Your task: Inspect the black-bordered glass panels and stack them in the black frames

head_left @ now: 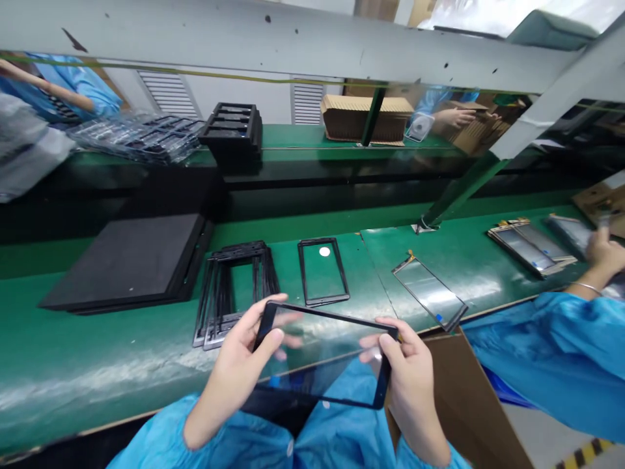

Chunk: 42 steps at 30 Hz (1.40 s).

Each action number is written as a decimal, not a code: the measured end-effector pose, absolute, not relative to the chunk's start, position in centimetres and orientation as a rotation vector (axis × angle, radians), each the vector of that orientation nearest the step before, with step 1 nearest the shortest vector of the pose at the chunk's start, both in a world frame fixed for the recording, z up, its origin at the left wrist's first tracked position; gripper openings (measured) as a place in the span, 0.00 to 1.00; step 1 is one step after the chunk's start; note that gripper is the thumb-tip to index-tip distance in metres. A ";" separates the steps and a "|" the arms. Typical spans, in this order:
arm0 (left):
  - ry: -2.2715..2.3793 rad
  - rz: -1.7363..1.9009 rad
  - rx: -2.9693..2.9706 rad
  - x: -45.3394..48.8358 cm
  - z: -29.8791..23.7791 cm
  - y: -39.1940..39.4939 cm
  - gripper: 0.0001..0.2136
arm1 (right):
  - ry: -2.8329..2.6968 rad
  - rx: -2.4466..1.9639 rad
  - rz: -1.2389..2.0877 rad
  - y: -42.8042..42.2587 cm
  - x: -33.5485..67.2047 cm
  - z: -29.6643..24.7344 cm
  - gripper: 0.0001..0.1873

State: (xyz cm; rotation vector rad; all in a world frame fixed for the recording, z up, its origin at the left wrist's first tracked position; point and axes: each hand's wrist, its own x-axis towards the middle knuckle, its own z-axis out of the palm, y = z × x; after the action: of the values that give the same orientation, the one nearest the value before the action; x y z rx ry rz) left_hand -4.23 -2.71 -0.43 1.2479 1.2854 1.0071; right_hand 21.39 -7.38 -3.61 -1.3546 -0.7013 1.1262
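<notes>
I hold a clear glass panel with a black border point(325, 355) flat in front of me, over my lap. My left hand point(241, 365) grips its left end, thumb on top and fingers seen through the glass underneath. My right hand point(407, 374) grips its right end the same way. Just beyond the panel, on the green table point(97, 365), lie a stack of black frames point(234, 290) and a single black frame point(323, 270) with a white round dot inside it.
A stack of black foam sheets point(129, 260) lies at the left. Another glass panel point(430, 293) rests near the table's edge on the right. A co-worker in a blue sleeve point(561, 352) handles panels point(530, 246) at far right. A brown cardboard box point(469, 397) stands below.
</notes>
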 end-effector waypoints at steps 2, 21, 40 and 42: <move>1.355 1.072 1.665 -4.4 -0.2 -2.3 0.27 | -0.718 -1.364 1.106 -7.4 21.0 -3.2 0.19; 1.070 0.785 1.983 -4.5 0.0 -1.2 0.16 | -0.959 -1.067 1.554 -6.6 17.1 -2.6 0.34; 2.168 1.532 0.752 -32.4 -0.1 7.8 0.10 | -0.700 -1.547 1.021 -4.6 27.6 -9.1 0.29; 2.291 1.447 0.802 -32.9 -0.5 8.0 0.12 | -0.693 -1.579 0.995 -4.5 28.3 -8.9 0.32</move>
State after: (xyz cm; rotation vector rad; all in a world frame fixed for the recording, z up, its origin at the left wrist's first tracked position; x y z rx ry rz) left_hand -32.92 7.99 -0.50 0.8025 2.2908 1.4471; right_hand 28.32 -4.53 -8.91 -1.5791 -0.6931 0.9954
